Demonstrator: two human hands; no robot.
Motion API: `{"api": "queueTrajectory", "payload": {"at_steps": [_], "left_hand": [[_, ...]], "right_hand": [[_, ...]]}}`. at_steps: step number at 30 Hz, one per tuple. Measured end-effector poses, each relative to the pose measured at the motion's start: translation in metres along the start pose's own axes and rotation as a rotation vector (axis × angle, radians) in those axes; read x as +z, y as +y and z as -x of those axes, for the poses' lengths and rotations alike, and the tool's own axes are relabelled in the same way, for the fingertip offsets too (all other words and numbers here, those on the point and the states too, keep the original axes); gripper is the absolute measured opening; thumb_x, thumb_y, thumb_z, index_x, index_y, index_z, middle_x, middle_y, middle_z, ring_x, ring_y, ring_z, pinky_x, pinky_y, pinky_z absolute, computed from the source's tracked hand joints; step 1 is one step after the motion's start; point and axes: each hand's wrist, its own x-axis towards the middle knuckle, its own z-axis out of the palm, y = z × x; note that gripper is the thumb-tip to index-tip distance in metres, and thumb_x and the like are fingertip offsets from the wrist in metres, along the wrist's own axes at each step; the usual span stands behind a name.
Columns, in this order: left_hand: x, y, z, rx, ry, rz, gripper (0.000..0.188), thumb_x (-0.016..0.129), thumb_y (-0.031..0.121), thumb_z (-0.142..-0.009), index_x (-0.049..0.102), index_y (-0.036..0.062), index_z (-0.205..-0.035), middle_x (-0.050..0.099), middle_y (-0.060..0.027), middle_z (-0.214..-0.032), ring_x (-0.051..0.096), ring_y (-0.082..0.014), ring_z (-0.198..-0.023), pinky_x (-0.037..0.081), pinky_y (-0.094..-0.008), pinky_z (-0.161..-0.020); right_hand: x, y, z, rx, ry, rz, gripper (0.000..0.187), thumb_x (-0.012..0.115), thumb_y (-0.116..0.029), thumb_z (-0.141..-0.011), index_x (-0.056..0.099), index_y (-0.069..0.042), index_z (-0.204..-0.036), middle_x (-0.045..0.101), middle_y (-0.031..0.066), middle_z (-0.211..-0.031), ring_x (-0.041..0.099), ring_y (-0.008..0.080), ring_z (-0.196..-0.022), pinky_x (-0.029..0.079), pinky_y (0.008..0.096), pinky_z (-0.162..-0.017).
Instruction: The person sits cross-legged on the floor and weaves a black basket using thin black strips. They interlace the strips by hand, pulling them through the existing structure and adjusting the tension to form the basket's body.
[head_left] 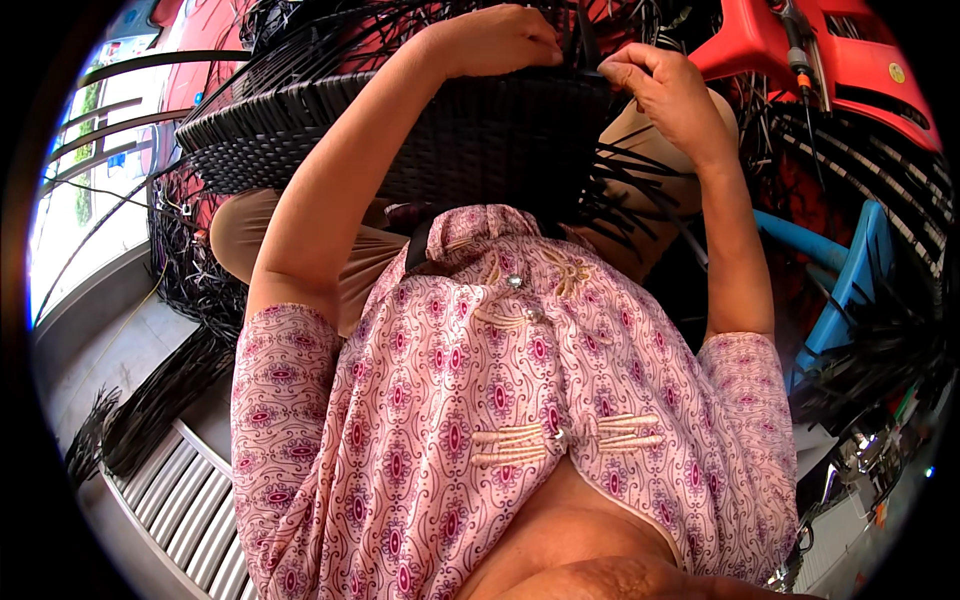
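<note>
A dark woven panel of flat black strips (pixel 400 140) lies across my lap, with loose strip ends (pixel 635 185) sticking out at its right side. At its far edge my left hand (pixel 500 40) is bent over, fingers closed on a black strip (pixel 585 35) that rises from the weave. Just right of it, my right hand (pixel 660 90) pinches with thumb and forefinger at the same bunch of strips. The exact hold of the fingertips is partly hidden, and the two hands are a short way apart.
A red plastic stool (pixel 745 45) stands at the far right, with a screwdriver-like tool (pixel 798 50) on it. Blue plastic legs (pixel 850 270) rise on the right beside bundled black strips (pixel 880 350). More strips (pixel 170 400) lie at the left over a white slatted surface (pixel 185 490).
</note>
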Motion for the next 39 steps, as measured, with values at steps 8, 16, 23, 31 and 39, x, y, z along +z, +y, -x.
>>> {"api": "queueTrajectory", "payload": {"at_steps": [8, 16, 23, 31, 39], "left_hand": [[-0.010, 0.009, -0.013, -0.176, -0.085, 0.119, 0.029, 0.068, 0.027, -0.089, 0.072, 0.0045, -0.108, 0.070, -0.0065, -0.100, 0.064, -0.0148, -0.086, 0.051, -0.0303, -0.076], [-0.018, 0.020, -0.006, -0.330, -0.055, 0.255, 0.021, 0.072, 0.022, -0.085, 0.075, 0.0070, -0.098, 0.070, -0.0029, -0.079, 0.061, -0.0119, -0.072, 0.049, -0.0308, -0.064], [-0.025, 0.009, -0.010, -0.195, -0.032, 0.032, 0.032, 0.070, 0.031, -0.088, 0.073, 0.0057, -0.107, 0.068, -0.0083, -0.106, 0.064, -0.0173, -0.092, 0.051, -0.0316, -0.081], [-0.024, 0.005, 0.002, 0.018, -0.122, -0.145, 0.027, 0.068, 0.031, -0.090, 0.074, 0.0081, -0.103, 0.063, -0.0067, -0.100, 0.064, -0.0218, -0.094, 0.050, -0.0356, -0.085], [-0.029, -0.012, 0.004, -0.030, -0.118, 0.007, 0.023, 0.066, 0.021, -0.092, 0.073, 0.0064, -0.108, 0.069, -0.0069, -0.105, 0.067, -0.0158, -0.092, 0.052, -0.0298, -0.084]], "right_hand": [[0.016, 0.012, 0.006, 0.078, 0.116, -0.132, 0.024, 0.069, -0.025, -0.091, 0.072, -0.003, -0.100, 0.070, 0.0076, -0.075, 0.062, 0.0112, -0.067, 0.050, 0.0281, -0.064], [0.012, 0.012, 0.011, 0.120, 0.118, -0.150, 0.025, 0.070, -0.026, -0.090, 0.072, -0.003, -0.100, 0.066, 0.0031, -0.072, 0.055, 0.0064, -0.060, 0.045, 0.0253, -0.057], [-0.011, 0.011, 0.019, 0.193, 0.077, -0.242, 0.020, 0.071, -0.022, -0.090, 0.072, -0.003, -0.096, 0.058, -0.0050, -0.067, 0.046, 0.0024, -0.058, 0.039, 0.0210, -0.054], [-0.023, 0.004, 0.023, 0.189, 0.082, -0.377, 0.014, 0.071, -0.016, -0.089, 0.071, -0.002, -0.094, 0.060, -0.0056, -0.074, 0.047, 0.0018, -0.062, 0.041, 0.0182, -0.059], [-0.008, 0.017, 0.014, 0.228, -0.002, -0.382, 0.013, 0.071, -0.015, -0.089, 0.072, -0.003, -0.096, 0.061, -0.0057, -0.075, 0.049, 0.0021, -0.063, 0.042, 0.0183, -0.060]]}}
